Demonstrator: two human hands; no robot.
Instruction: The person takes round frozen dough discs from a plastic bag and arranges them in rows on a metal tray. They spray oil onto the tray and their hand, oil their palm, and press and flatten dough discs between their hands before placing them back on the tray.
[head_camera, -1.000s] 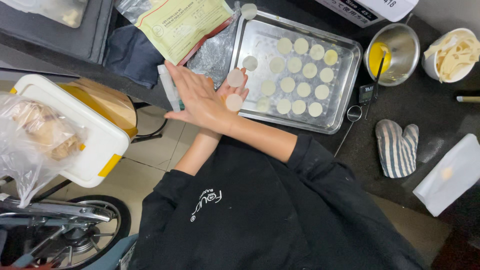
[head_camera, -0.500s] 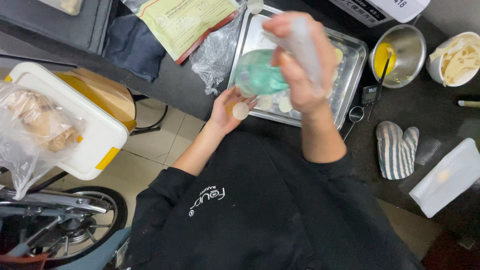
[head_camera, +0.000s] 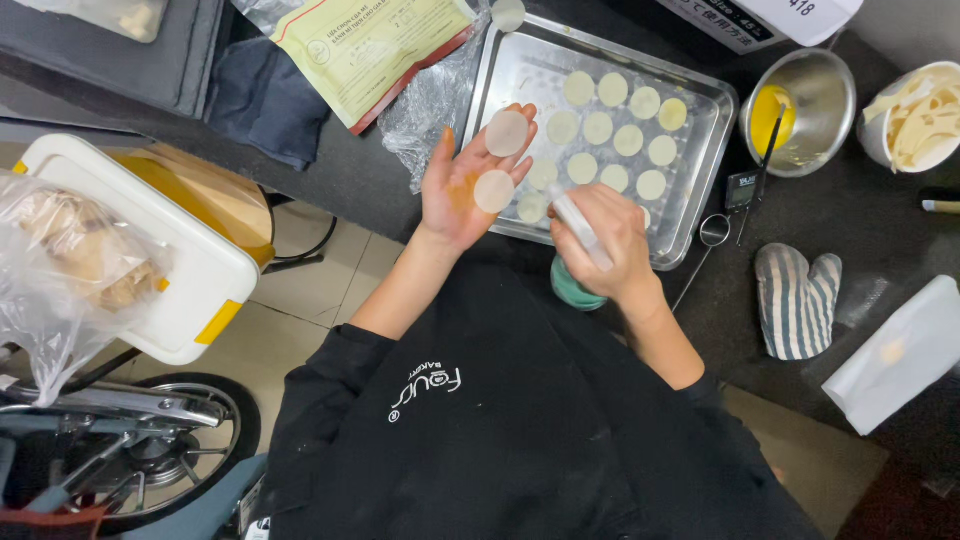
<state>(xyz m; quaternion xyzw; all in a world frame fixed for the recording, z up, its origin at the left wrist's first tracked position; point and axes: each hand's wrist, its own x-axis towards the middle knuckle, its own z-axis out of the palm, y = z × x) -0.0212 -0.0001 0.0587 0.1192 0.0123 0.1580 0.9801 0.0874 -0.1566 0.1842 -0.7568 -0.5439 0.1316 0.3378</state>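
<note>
On the steel tray (head_camera: 700, 205), pale dough discs (head_camera: 628, 140); left hand (head_camera: 462, 187) open-palmed under two, right hand (head_camera: 612, 245) in a closed grip on a green bottle (head_camera: 573, 288).

two dough discs (head_camera: 500, 160) on palm, eleven on tray (head_camera: 700, 100)

We note a striped oven mitt (head_camera: 797, 300) at 3 o'clock on the dark counter (head_camera: 880, 230). At 1 o'clock sits a steel bowl (head_camera: 822, 100) of yellow liquid. At 9 o'clock a white cooler box (head_camera: 170, 285) stands beside a clear plastic bag (head_camera: 60, 270).
</note>
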